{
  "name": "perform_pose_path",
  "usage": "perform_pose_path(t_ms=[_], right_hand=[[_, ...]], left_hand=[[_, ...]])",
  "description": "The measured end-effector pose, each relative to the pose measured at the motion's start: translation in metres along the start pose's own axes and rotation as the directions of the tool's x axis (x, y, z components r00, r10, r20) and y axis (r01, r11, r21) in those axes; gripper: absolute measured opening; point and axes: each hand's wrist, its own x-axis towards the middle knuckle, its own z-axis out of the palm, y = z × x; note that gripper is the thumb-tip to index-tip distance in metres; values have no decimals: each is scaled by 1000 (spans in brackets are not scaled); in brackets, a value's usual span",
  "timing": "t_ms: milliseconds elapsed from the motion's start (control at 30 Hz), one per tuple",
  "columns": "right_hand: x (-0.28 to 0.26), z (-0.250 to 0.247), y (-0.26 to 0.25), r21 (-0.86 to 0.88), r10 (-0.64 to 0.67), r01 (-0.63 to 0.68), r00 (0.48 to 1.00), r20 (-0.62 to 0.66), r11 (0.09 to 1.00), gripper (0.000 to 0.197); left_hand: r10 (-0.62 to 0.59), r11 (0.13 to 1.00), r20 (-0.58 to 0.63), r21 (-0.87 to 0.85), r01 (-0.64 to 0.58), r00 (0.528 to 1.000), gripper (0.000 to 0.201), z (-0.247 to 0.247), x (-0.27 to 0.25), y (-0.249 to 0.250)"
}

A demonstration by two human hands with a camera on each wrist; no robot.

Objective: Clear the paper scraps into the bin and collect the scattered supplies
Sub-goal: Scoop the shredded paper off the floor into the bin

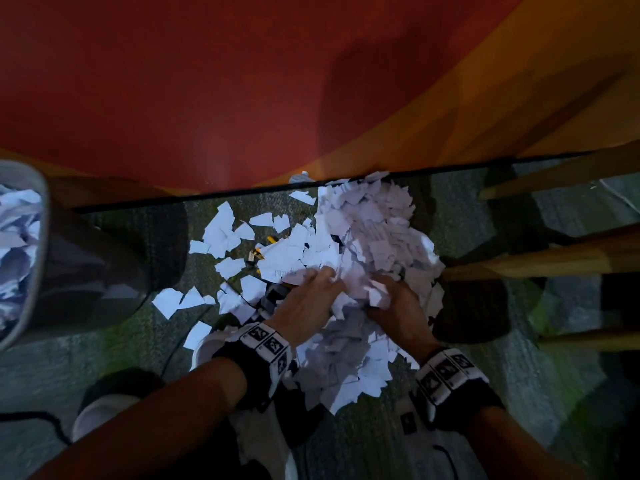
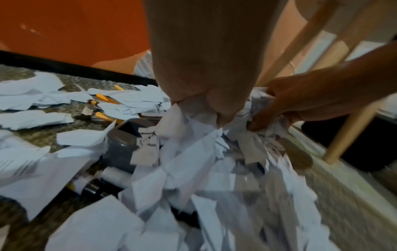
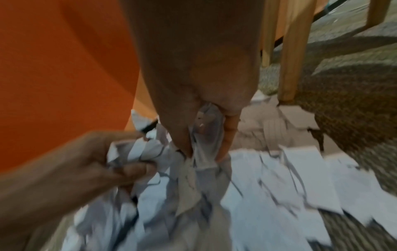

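Head view: I curl both my left hand (image 1: 309,299) and right hand (image 1: 394,299) on paper scraps (image 1: 367,223); the bin (image 1: 26,258) stands far at my left

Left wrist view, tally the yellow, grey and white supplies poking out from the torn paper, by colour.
Yellow handles: 3
Grey container: 1
White tube: 1
Total: 5 showing; the paper scraps may hide more.

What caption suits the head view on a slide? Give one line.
Both hands, left hand and right hand, gather paper scraps on the carpet, with the partly filled bin at left.
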Motion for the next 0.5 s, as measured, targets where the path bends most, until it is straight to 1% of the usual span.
perform_pose_path(t_ms=[67, 133, 200, 233, 300, 333, 367, 433, 500], right_hand=[[1, -17, -8, 37, -21, 22, 999, -33, 999, 44], [1, -36, -16, 80, -21, 26, 998, -61, 996, 41], [0, -52, -22, 97, -28, 36, 996, -83, 995, 40], [0, -59, -25, 109, -35, 44, 996, -88, 993, 37], [-5, -74, -36, 145, -52, 66, 994, -101, 987, 30], [-7, -80, -41, 166, -69, 86, 992, -107, 982, 30], [-10, -86, -46, 195, -88, 112, 988, -126, 974, 32], [-17, -98, -62, 236, -113, 148, 981, -155, 960, 33], [-22, -107, -77, 290, -112, 155, 981, -158, 945, 31]], left_hand=[[8, 995, -57, -101, -14, 998, 45, -3, 4, -3], [-9, 987, -89, -158, -5, 996, 47, -14, 7, -4], [-32, 988, -138, -152, 10, 990, 48, -35, 8, -3], [-16, 988, -158, -152, -9, 987, 48, -49, 7, 0], [-13, 977, -218, -211, -34, 976, 41, -77, 3, 0], [-38, 964, -249, -263, -30, 968, 37, -92, 0, 1], [-36, 958, -278, -281, -46, 960, 34, -106, -4, 1], [-25, 972, -328, -228, -54, 945, 34, -135, -12, 7], [-56, 972, -356, -233, -30, 933, 22, -163, -23, 11]])
